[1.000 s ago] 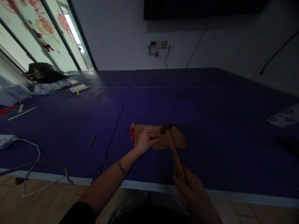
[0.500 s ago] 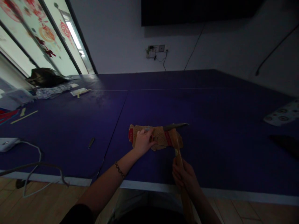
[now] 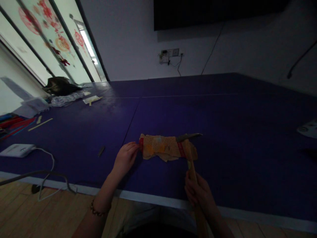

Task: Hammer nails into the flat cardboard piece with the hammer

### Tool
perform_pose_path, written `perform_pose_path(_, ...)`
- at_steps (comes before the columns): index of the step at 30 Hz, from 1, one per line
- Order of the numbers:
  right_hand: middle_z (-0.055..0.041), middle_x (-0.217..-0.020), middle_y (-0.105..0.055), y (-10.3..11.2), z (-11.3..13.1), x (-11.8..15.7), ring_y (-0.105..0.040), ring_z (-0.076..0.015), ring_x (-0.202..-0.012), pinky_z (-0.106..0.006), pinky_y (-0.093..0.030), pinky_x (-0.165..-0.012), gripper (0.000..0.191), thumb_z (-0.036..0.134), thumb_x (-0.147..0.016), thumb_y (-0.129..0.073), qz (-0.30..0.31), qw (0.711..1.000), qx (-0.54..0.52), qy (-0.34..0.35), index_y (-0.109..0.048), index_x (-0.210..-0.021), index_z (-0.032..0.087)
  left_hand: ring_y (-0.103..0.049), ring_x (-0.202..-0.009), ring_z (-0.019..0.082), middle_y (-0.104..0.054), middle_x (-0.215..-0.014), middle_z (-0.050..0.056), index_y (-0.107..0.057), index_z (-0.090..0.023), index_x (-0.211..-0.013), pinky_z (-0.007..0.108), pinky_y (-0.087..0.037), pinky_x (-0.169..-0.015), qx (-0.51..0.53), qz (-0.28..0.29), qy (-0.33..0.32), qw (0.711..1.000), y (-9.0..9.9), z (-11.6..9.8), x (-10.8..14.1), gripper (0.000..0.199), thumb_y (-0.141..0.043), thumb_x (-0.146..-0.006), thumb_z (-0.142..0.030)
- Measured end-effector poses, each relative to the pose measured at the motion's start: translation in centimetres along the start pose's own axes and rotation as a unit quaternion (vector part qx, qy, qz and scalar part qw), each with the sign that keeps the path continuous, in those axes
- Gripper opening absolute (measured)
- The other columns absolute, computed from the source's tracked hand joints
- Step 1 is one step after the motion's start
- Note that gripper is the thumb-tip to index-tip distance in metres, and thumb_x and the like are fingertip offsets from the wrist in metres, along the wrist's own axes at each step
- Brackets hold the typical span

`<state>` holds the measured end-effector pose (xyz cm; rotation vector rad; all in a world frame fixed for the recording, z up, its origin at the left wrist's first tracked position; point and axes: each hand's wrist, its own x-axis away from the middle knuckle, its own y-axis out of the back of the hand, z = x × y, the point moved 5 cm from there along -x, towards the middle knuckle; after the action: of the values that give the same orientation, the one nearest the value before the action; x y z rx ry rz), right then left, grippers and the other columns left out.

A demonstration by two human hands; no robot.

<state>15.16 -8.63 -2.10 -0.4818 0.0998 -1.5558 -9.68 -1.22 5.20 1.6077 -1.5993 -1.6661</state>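
Observation:
A flat, ragged-edged brown piece (image 3: pixel 158 148), speckled and with red bands near its ends, lies on the purple table; I cannot tell whether it is cardboard or cloth. My left hand (image 3: pixel 126 157) pinches its left end at the red band, fingers together. In my right hand (image 3: pixel 196 188) is the wooden handle of a hammer-like tool (image 3: pixel 190 153), fingers wrapped round it. The tool's dark, tapering metal head (image 3: pixel 189 136) rests at the right end of the brown piece, and the handle slants toward my body.
A small dark tool (image 3: pixel 101 151) lies to the left on the purple table (image 3: pixel 235 132). Beyond it are a white box with a cable (image 3: pixel 18 150), thin yellowish strips (image 3: pixel 41 124), papers and a black bag (image 3: pixel 60 86). A patterned white object (image 3: pixel 308 129) sits at the right edge.
My left hand has moved left, off the middle of the brown piece to its left end, uncovering orange patches there. My right hand still holds the tool in about the same place.

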Motion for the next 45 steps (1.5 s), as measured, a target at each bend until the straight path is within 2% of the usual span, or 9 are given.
perform_pose_path(3,0.0138,-0.040,-0.035,0.1,0.0,0.1,-0.024,-0.0008,-0.023,-0.011,-0.023,-0.023,0.030,0.043,-0.070,-0.061,0.005,1.000,0.013,-0.006,-0.043,-0.076,0.020,-0.049,-0.112,0.024,-0.063,-0.106,0.009,-0.060,-0.017,-0.103,0.044,-0.038,-0.095,-0.115,0.001,0.091,0.989,1.5,4.1,3.5,0.031,-0.036,-0.084,-0.019)
perform_pose_path(6,0.0137,-0.039,-0.035,0.1,0.0,0.2,-0.024,-0.0006,-0.024,-0.011,-0.023,-0.024,0.030,0.043,-0.071,-0.061,0.015,0.999,0.025,-0.013,-0.044,-0.076,0.019,-0.039,-0.121,0.029,-0.058,-0.117,0.011,-0.056,-0.016,-0.111,0.054,-0.028,-0.098,-0.211,0.005,0.180,0.961,3.0,7.2,6.2,0.034,-0.036,-0.085,-0.024)
perform_pose_path(9,0.0133,-0.038,-0.035,0.3,-0.3,0.3,-0.024,-0.0007,-0.024,-0.011,-0.023,-0.024,0.029,0.043,-0.073,-0.059,0.015,0.999,0.027,-0.018,-0.045,-0.076,0.019,-0.029,-0.127,0.031,-0.050,-0.126,0.012,-0.048,-0.015,-0.121,0.061,-0.024,-0.097,-0.257,-0.001,0.243,0.935,3.7,8.4,7.8,0.040,-0.034,-0.087,-0.031)
perform_pose_path(12,0.0126,-0.038,-0.037,0.8,-0.8,0.2,-0.026,-0.0009,-0.024,-0.011,-0.023,-0.024,0.032,0.046,-0.070,-0.062,0.004,0.999,0.022,-0.038,-0.045,-0.076,0.019,-0.025,-0.128,0.033,-0.046,-0.129,0.013,-0.043,-0.014,-0.125,0.064,-0.022,-0.095,-0.274,0.004,0.271,0.923,3.5,8.5,8.4,0.044,-0.034,-0.087,-0.035)
perform_pose_path(18,0.0122,-0.041,-0.039,1.4,-1.2,-0.2,-0.030,-0.0011,-0.025,-0.011,-0.026,-0.023,0.044,0.048,-0.057,-0.072,-0.036,0.998,0.000,-0.049,-0.046,-0.077,0.019,-0.031,-0.125,0.031,-0.051,-0.126,0.010,-0.051,-0.017,-0.118,0.065,-0.017,-0.096,-0.265,0.053,0.271,0.924,2.6,8.6,8.3,0.038,-0.037,-0.087,-0.032)
perform_pose_path(24,0.0127,-0.039,-0.038,1.1,-1.1,-0.1,-0.029,-0.0009,-0.023,-0.012,-0.027,-0.023,0.039,0.049,-0.063,-0.068,-0.006,0.999,0.007,-0.048,-0.046,-0.076,0.019,-0.035,-0.124,0.028,-0.054,-0.122,0.008,-0.053,-0.022,-0.115,0.065,-0.012,-0.097,-0.248,0.052,0.249,0.935,2.7,8.6,8.3,0.034,-0.036,-0.087,-0.029)
perform_pose_path(32,0.0130,-0.039,-0.037,1.1,-1.2,-0.1,-0.027,-0.0003,-0.024,-0.010,-0.026,-0.024,0.037,0.048,-0.066,-0.066,0.002,0.999,0.012,-0.039,-0.045,-0.077,0.020,-0.053,-0.106,0.025,-0.065,-0.104,0.010,-0.060,-0.019,-0.103,0.059,-0.019,-0.098,-0.224,0.050,0.173,0.958,2.8,8.3,8.5,0.031,-0.035,-0.085,-0.019)
perform_pose_path(37,0.0131,-0.040,-0.036,1.1,-1.1,-0.1,-0.027,-0.0001,-0.024,-0.010,-0.026,-0.023,0.036,0.048,-0.067,-0.065,0.002,0.999,0.011,-0.037,-0.045,-0.078,0.020,-0.058,-0.095,0.024,-0.067,-0.097,0.010,-0.061,-0.019,-0.098,0.055,-0.024,-0.097,-0.221,0.044,0.136,0.965,2.9,8.1,8.8,0.029,-0.036,-0.083,-0.016)
perform_pose_path(45,0.0130,-0.040,-0.036,0.8,-0.8,-0.2,-0.028,-0.0005,-0.024,-0.011,-0.026,-0.023,0.035,0.047,-0.067,-0.065,0.002,0.999,0.017,-0.037,-0.044,-0.077,0.021,-0.059,-0.082,0.021,-0.067,-0.083,0.007,-0.062,-0.020,-0.089,0.045,-0.032,-0.091,-0.226,0.027,0.136,0.964,3.0,8.3,8.5,0.025,-0.038,-0.082,-0.019)
